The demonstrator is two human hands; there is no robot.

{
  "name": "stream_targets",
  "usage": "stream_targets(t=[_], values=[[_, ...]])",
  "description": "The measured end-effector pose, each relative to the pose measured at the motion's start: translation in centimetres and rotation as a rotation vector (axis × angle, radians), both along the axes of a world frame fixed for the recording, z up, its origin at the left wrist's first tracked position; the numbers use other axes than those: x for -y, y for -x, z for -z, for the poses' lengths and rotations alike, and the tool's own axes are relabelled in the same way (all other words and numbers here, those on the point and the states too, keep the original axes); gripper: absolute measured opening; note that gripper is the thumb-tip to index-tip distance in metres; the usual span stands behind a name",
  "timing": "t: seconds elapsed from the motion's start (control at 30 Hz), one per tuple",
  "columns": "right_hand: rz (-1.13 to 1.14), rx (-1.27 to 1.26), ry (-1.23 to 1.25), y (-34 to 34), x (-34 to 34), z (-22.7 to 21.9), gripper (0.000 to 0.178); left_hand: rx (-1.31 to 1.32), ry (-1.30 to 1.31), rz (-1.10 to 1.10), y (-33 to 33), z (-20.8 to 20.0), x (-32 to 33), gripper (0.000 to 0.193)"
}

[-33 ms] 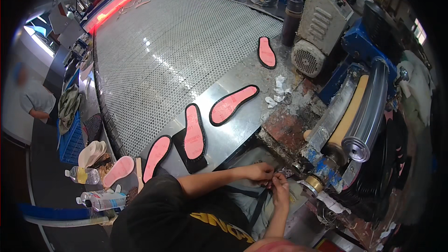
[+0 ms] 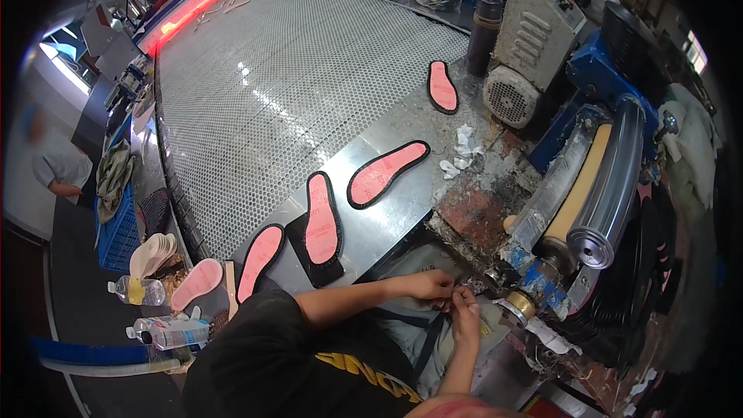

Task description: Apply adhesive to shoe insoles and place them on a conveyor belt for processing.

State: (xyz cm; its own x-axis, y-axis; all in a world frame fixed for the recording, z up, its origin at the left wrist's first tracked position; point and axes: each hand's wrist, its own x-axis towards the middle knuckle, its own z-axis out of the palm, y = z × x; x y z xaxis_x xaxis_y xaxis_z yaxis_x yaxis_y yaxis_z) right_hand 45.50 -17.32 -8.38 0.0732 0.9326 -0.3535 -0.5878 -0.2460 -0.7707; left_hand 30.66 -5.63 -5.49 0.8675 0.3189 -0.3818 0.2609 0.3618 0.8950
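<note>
My left hand (image 2: pixel 430 285) and my right hand (image 2: pixel 465 313) meet low in front of me, beside the roller machine. The fingers of both are pinched together, almost touching; anything between them is too small to make out. On the metal table edge beyond my left forearm lie pink insoles with black rims: one insole (image 2: pixel 261 262) close to my sleeve, another insole (image 2: pixel 321 220) partly on a black pad (image 2: pixel 301 237), and a third insole (image 2: pixel 385 175) to its right. One more insole (image 2: pixel 443 88) lies farther off, near the motor.
A perforated metal conveyor (image 2: pixel 294 85) stretches away to a red-glowing heater (image 2: pixel 197 9). At right stand a roller machine (image 2: pixel 611 186), a motor housing (image 2: pixel 534 31) and a dark bottle (image 2: pixel 484 35). White scraps (image 2: pixel 462 151) lie nearby. Plastic bottles (image 2: pixel 138 292) stand at left; a person (image 2: pixel 62 162) is beyond.
</note>
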Motion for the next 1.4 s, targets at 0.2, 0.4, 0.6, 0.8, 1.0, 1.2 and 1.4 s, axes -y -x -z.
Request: stream_targets(t=[0.2,0.4,0.6,0.8,1.0,1.2,1.4], values=[[0.001,-0.017,0.016,0.1,-0.2,0.1,0.023,-0.012,-0.026,0.013,0.1,0.6,0.0,0.028],[-0.027,0.031,0.002,-0.1,0.0,0.1,0.021,-0.033,-0.050,0.001,0.0,0.4,0.1,0.026],[-0.012,0.007,0.006,0.0,0.0,0.1,0.021,-0.007,-0.020,0.012,0.0,0.5,0.0,0.029],[0.011,-0.006,0.010,0.0,0.0,0.3,0.020,-0.018,-0.037,0.009,0.1,0.0,0.0,0.029],[-0.004,-0.001,0.000,0.0,-0.1,0.2,0.018,-0.033,-0.040,0.011,0.0,-0.2,0.1,0.029],[0.008,0.005,0.018,0.0,-0.1,0.0,0.020,-0.033,-0.029,0.021,0.0,0.0,0.0,0.030],[0.004,-0.003,0.027,0.0,0.0,0.0,0.019,-0.022,0.018,0.001,-0.1,0.8,0.3,0.030]])
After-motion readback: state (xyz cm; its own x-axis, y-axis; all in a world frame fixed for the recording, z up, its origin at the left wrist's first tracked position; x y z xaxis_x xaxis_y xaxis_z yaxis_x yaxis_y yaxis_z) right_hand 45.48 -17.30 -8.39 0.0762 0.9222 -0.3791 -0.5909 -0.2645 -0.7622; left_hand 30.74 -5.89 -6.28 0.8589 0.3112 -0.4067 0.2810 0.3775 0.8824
